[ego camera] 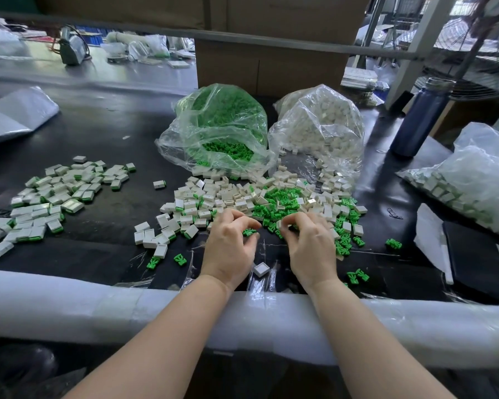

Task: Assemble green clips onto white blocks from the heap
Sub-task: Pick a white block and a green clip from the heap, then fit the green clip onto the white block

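With a finished pile (49,197) at my left and the heap (260,200) still large on the table (113,133), my left hand (231,246) pinches a green clip (249,232) and my right hand (308,243) a white block (280,225), so I judge most remains.

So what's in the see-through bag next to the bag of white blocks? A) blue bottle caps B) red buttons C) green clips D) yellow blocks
C: the clear bag is full of green clips, which spill from its open mouth toward the heap, and it sits just left of the bag of white blocks.
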`<move>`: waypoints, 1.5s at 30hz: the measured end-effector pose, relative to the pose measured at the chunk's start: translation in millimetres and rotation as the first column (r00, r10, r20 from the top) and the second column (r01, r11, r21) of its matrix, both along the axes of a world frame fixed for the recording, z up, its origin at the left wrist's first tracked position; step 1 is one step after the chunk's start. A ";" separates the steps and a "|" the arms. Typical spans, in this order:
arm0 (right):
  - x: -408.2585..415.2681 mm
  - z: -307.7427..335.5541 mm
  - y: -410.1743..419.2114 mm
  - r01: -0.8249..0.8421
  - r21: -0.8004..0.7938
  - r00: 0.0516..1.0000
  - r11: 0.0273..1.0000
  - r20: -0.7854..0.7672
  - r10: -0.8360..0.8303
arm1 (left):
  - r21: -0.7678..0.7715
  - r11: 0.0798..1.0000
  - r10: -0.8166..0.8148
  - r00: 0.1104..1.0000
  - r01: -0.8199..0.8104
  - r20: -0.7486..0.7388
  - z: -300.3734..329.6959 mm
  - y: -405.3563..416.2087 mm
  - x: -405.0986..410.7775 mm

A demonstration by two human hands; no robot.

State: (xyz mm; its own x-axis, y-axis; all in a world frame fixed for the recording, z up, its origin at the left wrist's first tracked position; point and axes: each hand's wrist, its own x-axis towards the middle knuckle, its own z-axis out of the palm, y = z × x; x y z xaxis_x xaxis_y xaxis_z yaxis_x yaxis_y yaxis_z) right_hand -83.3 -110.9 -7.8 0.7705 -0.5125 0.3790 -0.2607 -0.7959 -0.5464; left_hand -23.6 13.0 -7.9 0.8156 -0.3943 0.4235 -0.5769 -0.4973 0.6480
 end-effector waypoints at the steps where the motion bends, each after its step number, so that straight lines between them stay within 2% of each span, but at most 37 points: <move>1: -1.1 2.7 2.9 -0.066 0.030 0.998 0.997 0.025 0.066 | -0.022 0.999 -0.037 0.999 0.036 -0.029 1.4 -0.3 -0.9; 4: -3.6 7.7 8.6 -0.215 0.073 0.975 0.974 0.065 0.211 | -0.114 0.984 -0.155 0.972 0.137 -0.176 4.4 0.3 -2.0; 7: -4.4 7.8 8.9 -0.272 0.128 0.962 0.954 0.061 0.266 | -0.184 0.972 -0.196 0.938 0.146 -0.287 4.3 0.8 -0.6; 9: -3.6 5.4 7.7 -0.275 0.156 0.961 0.949 0.038 0.273 | -0.204 0.976 -0.134 0.949 0.076 -0.285 2.6 0.5 1.9; 13: 1.8 -1.8 7.1 -0.299 0.002 0.946 0.954 -0.126 0.297 | -0.284 0.952 0.029 0.958 -0.113 -0.285 0.6 1.8 6.6; 17: 4.9 -5.1 9.3 -0.338 -0.104 0.902 0.936 -0.318 0.290 | -0.326 0.928 0.068 0.943 -0.180 -0.327 -0.1 1.8 9.3; 22: 3.6 -2.8 7.9 -0.236 -0.064 0.959 0.970 -0.175 0.222 | -0.272 0.952 0.038 0.940 -0.136 -0.338 -0.8 2.4 7.4; 27: 1.0 -1.6 6.9 -0.168 -0.080 0.974 0.983 -0.167 0.153 | -0.184 0.983 -0.025 0.957 -0.030 -0.289 -1.5 1.6 3.7; 30: -0.3 -0.5 7.4 -0.123 -0.036 0.984 0.992 -0.133 0.117 | -0.133 0.991 -0.052 0.967 0.019 -0.249 -1.7 1.2 2.0; 34: -1.8 -0.4 3.0 -0.114 0.021 0.984 0.993 -0.136 0.116 | -0.133 0.989 -0.097 0.953 0.061 -0.287 -1.5 1.6 3.1; 37: -3.0 0.3 2.7 -0.129 0.061 0.989 0.990 -0.061 0.132 | -0.147 0.986 -0.124 0.943 0.082 -0.308 -1.5 1.0 3.6; 41: -5.9 2.0 1.7 -0.175 0.224 0.984 0.959 0.076 0.162 | -0.256 0.961 -0.205 0.887 0.103 -0.413 -1.3 0.8 4.4; 45: -8.3 3.6 -0.3 -0.247 0.448 0.966 0.859 0.184 0.182 | -0.361 0.926 -0.291 0.814 0.108 -0.503 -1.3 1.4 5.9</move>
